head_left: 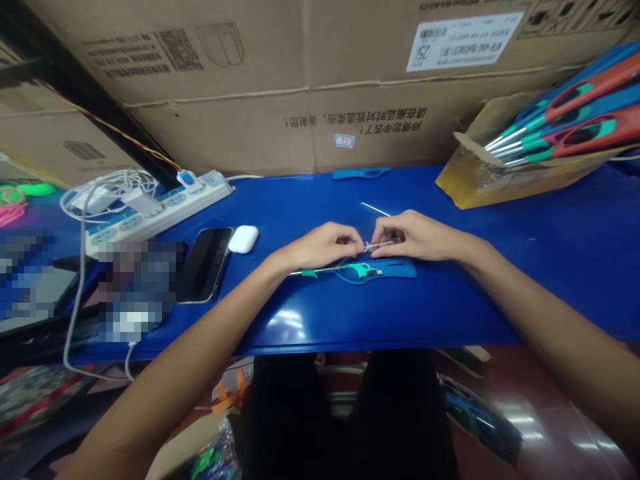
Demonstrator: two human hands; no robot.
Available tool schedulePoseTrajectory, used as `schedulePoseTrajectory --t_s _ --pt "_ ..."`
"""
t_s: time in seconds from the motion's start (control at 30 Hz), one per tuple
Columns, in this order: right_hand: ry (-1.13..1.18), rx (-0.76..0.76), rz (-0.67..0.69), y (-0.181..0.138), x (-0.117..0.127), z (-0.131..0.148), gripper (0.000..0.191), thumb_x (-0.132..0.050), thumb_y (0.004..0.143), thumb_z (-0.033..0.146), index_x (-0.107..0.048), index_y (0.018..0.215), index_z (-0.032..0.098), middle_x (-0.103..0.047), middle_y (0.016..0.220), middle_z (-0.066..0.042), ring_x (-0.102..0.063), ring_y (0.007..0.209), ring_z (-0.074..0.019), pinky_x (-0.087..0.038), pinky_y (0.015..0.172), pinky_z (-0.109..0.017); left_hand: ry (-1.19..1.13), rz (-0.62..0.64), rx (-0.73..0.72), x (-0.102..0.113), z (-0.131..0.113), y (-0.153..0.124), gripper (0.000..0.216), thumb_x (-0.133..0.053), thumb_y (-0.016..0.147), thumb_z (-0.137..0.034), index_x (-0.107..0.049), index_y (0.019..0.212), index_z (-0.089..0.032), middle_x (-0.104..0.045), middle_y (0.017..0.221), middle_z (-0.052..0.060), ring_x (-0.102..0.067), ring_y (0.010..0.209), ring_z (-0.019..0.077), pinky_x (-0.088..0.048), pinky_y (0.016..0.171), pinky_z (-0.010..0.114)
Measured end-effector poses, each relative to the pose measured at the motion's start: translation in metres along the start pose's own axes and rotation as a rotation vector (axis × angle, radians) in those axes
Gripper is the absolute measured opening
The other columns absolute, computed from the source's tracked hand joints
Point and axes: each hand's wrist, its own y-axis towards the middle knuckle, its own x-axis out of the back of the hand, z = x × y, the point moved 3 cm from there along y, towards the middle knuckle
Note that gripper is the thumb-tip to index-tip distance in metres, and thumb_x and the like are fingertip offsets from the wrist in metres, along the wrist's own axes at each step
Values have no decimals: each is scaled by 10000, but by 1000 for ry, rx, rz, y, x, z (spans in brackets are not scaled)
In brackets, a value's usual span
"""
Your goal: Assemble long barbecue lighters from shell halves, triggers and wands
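Note:
Both my hands meet over the middle of a blue table (500, 280). My left hand (325, 245) is closed in a pinch, fingertips against a small metal part (376, 246). My right hand (417, 235) is also closed, pinching the same small part from the other side. Just in front of them lies a blue and teal tool half (365, 270) with a thin metal blade pointing left. A loose thin metal rod (375, 209) lies behind my hands.
A cardboard box (505, 180) at the right back holds several red, blue and teal scissors (565, 120). A blue handle piece (361, 173) lies by the cardboard wall. At the left are a white earbud case (243, 239), a phone (206, 263) and a power strip (165, 207) with cables.

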Motion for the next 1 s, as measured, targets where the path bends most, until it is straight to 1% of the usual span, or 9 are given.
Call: schedulePoseTrajectory --t_s 0.33,0.47,0.67,0.87,1.0 --pt "11 -2 -1 0 -1 2 377 -707 860 566 -703 918 193 -710 803 -30 -592 698 -162 -389 637 -291 -23 19 -6 0 1 0 194 -611 926 -282 -750 985 -159 -753 981 46 -664 902 156 -485 835 287" --pt "9 10 -17 0 -1 3 371 -710 862 561 -698 906 192 -689 764 -19 -588 684 -158 -386 634 -288 -36 16 -22 0 1 0 187 -619 916 -273 -753 979 -158 -752 967 45 -660 877 152 -484 823 286" --pt "-28 32 -42 -1 -3 4 340 -699 884 536 -700 895 196 -660 707 6 -536 629 -135 -359 615 -281 -34 1 -16 -1 3 0 189 -618 901 -269 -757 961 -155 -752 942 39 -655 851 147 -479 801 275" --pt "-51 23 -38 -1 -4 5 337 -683 902 523 -695 931 188 -699 765 -19 -576 653 -147 -365 616 -280 0 -18 10 -1 2 0 198 -603 886 -255 -760 946 -151 -751 906 42 -654 827 150 -474 768 273" --pt "-80 1 -40 -1 -2 8 325 -677 907 511 -687 957 190 -699 774 -24 -599 688 -162 -358 626 -281 5 -4 30 1 0 -1 217 -606 905 -277 -771 986 -162 -764 960 50 -672 882 162 -484 794 277"
